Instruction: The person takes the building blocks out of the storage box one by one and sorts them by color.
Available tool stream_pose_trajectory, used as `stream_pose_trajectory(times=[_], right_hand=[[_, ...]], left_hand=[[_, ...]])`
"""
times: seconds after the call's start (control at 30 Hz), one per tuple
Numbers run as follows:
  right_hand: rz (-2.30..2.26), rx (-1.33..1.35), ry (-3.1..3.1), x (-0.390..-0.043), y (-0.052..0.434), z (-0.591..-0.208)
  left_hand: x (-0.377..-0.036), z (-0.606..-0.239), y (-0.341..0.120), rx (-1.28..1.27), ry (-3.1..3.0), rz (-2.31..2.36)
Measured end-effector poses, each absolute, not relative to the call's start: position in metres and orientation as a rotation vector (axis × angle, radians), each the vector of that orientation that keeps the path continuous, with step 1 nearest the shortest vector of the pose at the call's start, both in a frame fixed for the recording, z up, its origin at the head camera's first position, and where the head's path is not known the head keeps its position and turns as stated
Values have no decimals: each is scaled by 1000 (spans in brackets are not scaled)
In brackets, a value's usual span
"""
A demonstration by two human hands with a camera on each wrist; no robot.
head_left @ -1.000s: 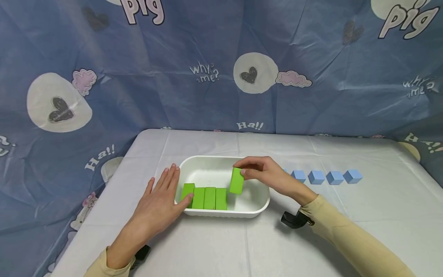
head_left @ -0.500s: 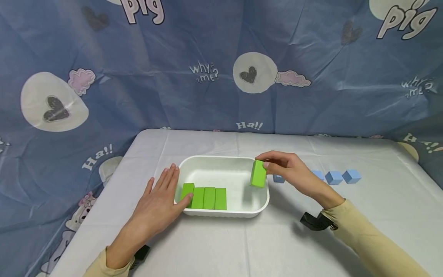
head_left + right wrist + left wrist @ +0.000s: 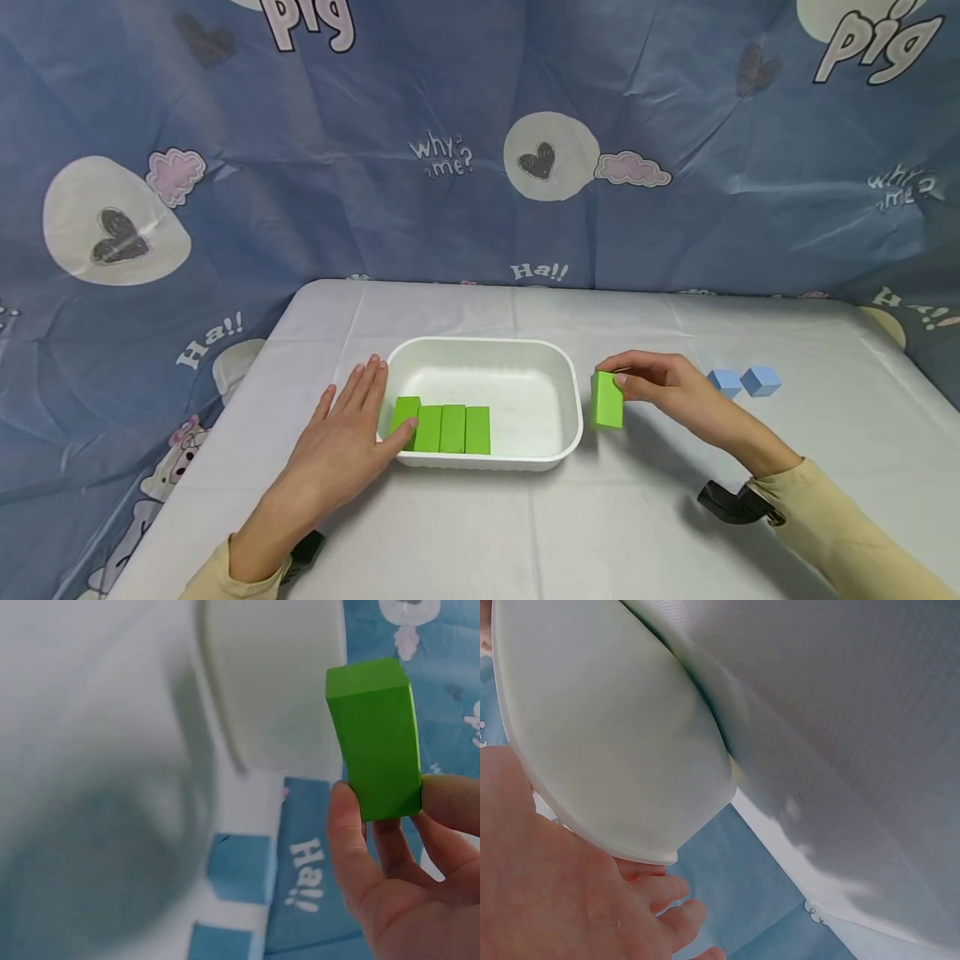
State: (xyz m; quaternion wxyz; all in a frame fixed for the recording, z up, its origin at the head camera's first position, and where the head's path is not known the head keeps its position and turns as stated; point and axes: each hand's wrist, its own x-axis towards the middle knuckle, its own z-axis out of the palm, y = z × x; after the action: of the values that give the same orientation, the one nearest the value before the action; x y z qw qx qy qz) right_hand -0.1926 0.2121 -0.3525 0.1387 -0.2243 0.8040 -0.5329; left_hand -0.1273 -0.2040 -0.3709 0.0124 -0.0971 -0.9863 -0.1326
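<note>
The right hand [image 3: 667,390] has its grip clamped on one green block [image 3: 607,402], just beside the white tray [image 3: 532,408]. The left hand [image 3: 341,450], grip apart, rests against the tray.

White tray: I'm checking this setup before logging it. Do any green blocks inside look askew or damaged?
Slightly: the leftmost green block sits askew, its top edge standing higher in the head view than the other three green blocks. The left hand partly hides it. No damage shows.
</note>
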Motion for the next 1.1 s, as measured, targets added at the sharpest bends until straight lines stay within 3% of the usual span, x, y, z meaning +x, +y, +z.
stream_pose_trajectory(times=[0.27, 0.67, 1.1], right_hand=[[-1379, -617, 2367, -187, 222, -365], [-1283, -797, 2415, -185, 220, -384], [-1310, -718, 2426, -181, 219, -387]], left_hand=[[-128, -369, -204, -300, -3074, -411], [-130, -368, -204, -302, -3072, -405], [-130, -366, -205, -306, -3081, -424]])
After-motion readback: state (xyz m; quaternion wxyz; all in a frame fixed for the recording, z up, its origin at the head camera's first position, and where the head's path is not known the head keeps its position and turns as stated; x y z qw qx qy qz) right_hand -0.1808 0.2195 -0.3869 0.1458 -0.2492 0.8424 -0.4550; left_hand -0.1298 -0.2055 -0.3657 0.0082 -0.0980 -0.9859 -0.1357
